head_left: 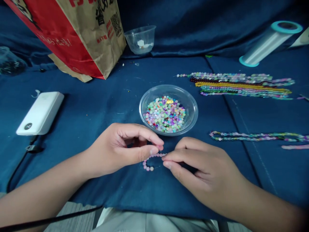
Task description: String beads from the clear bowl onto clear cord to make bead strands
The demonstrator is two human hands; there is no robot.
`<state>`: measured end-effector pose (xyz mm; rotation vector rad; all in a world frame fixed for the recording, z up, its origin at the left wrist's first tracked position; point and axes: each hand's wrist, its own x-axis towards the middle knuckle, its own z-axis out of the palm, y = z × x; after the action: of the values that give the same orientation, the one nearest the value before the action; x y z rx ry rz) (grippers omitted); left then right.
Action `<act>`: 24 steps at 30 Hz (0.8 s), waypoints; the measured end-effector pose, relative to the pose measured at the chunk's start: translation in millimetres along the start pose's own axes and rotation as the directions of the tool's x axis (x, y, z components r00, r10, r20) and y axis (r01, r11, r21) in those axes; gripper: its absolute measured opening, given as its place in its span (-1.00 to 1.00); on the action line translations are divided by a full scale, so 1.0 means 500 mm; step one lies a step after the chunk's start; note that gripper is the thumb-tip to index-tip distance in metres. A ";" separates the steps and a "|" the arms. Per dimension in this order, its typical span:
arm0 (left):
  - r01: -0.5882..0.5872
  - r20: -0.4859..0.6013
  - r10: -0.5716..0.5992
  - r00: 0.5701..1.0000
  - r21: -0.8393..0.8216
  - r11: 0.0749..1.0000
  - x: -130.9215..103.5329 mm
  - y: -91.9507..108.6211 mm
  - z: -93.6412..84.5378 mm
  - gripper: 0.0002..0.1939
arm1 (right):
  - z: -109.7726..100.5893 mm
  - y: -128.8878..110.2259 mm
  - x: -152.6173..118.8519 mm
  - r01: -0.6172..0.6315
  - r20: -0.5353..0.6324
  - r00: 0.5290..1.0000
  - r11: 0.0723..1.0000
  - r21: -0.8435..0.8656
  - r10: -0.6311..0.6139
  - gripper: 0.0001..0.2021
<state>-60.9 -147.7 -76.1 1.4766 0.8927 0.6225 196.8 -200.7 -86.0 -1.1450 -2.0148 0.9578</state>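
My left hand point(123, 145) pinches a small reddish-pink bead point(159, 147) between thumb and index finger. Just to its right, my right hand point(198, 164) has thumb and index fingertips closed on the end of a short string of pale pink beads point(147, 168). That string curves below my left fingertips, its lower end lying over the blue cloth. Directly beyond both hands stands a clear round bowl point(193, 120) of small multicoloured beads, with a gold piece on top of them.
Several bead strands point(241, 84) lie at the right, with another strand point(248, 136) nearer. A clear-wrapped roll point(270, 43) stands behind. At the left are a white power bank point(41, 112) with a cable and a paper bag point(96, 42). A small plastic cup point(141, 40) is behind.
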 end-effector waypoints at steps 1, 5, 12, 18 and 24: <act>-0.017 -0.002 0.017 1.000 0.012 1.000 0.000 0.002 0.000 -0.86 | 0.000 0.001 0.000 -0.005 0.003 1.000 1.000 0.000 0.005 -0.79; -0.068 0.017 0.068 0.998 0.003 0.998 0.005 0.004 0.002 -0.81 | 0.001 0.003 0.002 -0.015 0.006 1.000 1.000 -0.001 0.015 -0.79; -0.081 0.040 0.082 0.996 -0.018 0.997 0.005 0.004 0.002 -0.77 | 0.002 0.004 0.000 -0.033 0.013 0.999 0.999 -0.002 0.033 -0.80; -0.122 0.065 0.123 0.990 -0.016 0.992 0.000 0.000 0.002 -0.78 | 0.005 0.007 0.004 -0.032 0.011 0.999 0.999 -0.006 0.032 -0.79; -0.251 0.113 0.238 0.965 0.109 0.962 0.005 0.006 0.007 -0.86 | 0.008 0.007 0.003 -0.004 0.022 1.000 1.000 -0.015 0.005 -0.77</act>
<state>-56.2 -147.4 -73.8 1.7301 0.6856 0.6781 194.3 -199.1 -90.8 -1.1522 -2.0411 0.9629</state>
